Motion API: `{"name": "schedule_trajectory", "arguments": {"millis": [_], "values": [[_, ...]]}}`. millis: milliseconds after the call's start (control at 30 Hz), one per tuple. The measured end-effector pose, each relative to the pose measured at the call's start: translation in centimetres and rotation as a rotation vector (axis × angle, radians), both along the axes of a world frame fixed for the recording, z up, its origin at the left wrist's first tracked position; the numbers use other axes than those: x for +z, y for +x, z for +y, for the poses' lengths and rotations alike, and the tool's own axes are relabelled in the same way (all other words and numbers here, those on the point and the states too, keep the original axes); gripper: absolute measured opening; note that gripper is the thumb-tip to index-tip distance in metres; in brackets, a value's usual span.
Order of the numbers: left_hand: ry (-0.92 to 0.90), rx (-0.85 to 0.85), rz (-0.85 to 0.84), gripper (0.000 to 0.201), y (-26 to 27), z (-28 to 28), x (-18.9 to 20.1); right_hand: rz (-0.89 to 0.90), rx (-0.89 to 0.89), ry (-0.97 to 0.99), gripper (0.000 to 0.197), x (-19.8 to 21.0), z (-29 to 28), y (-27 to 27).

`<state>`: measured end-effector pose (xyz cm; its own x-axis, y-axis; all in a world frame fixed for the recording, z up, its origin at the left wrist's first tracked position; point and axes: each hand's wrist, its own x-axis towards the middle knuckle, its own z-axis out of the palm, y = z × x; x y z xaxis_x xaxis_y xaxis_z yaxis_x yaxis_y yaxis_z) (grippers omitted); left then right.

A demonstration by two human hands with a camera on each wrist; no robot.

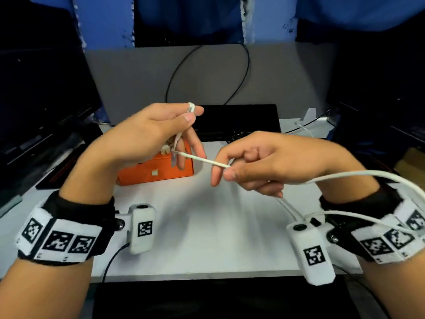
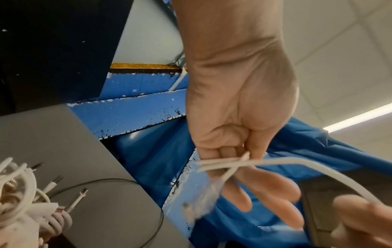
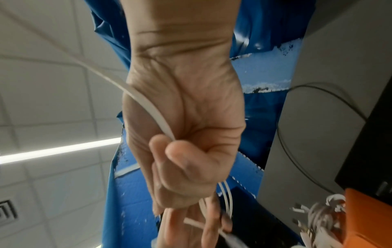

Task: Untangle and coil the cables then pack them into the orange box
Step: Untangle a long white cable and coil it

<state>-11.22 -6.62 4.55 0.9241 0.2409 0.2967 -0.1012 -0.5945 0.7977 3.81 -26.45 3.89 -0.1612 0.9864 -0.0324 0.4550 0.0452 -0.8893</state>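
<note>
White tabletop runs under your hands, with a grey partition behind it and a thin black wire looping across that panel. Your left hand is raised above the orange box; its thumb and forefinger pinch a small folded bundle of the white cable near the top, and the other fingers hang down loosely. From that bundle one thin, smooth, round strand stretches straight across to your right hand, which pinches it between thumb and forefinger. Past that grip the cable curves out to the right, over your wrist, and loops back below it. In the left wrist view the strands cross each other just under your fingers, and the end piece there is blurred. The orange box sits on the table behind your left hand, with a heap of coiled white cables and their plugs in it.
</note>
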Motion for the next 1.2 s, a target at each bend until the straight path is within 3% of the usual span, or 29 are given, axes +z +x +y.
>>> {"name": "schedule_trajectory", "arguments": {"millis": [67,133,233,333,500,700,833,933,1033,1133,1200], "values": [[-0.143,-0.020,-0.057,0.039,0.0,0.0,0.3,0.004,0.008,-0.005,0.027,0.5,-0.4,0.5],[-0.426,-0.039,-0.247,0.041,0.1,0.3,0.7,-0.034,-0.017,-0.033,0.027,0.4,-0.4,0.5],[-0.722,-0.121,-0.442,0.043,0.1,1.0,1.0,-0.308,-0.145,-0.052,0.023,-0.8,0.6,0.5],[-0.598,-0.114,-0.370,0.042,-0.1,0.7,0.8,-0.377,-0.192,-0.050,0.024,-1.6,1.4,0.3],[0.035,-0.143,-0.024,0.036,0.0,-0.7,-0.2,-0.107,-0.079,0.063,0.026,-0.9,1.1,0.2],[-0.120,-0.380,0.080,0.031,0.1,0.1,-0.8,0.066,-0.137,0.242,0.024,-1.3,1.5,2.2],[-0.255,-0.478,0.149,0.036,0.5,2.7,-2.0,0.193,-0.105,0.168,0.019,-2.3,1.6,5.1],[-0.435,-0.397,0.077,0.024,1.0,3.9,-2.5,0.299,-0.050,0.094,0.039,-2.5,0.7,7.9],[-0.583,-0.200,0.045,0.022,1.5,5.3,-2.3,0.445,-0.168,0.207,0.034,-2.3,-0.7,10.4],[-0.622,0.059,0.024,0.028,1.4,6.6,-1.8,0.453,-0.519,0.326,0.043,-1.2,-1.4,12.4],[-0.541,0.221,-0.010,0.029,1.4,6.5,-1.6,0.216,-0.806,0.393,0.049,-0.2,-1.5,12.8]]}}
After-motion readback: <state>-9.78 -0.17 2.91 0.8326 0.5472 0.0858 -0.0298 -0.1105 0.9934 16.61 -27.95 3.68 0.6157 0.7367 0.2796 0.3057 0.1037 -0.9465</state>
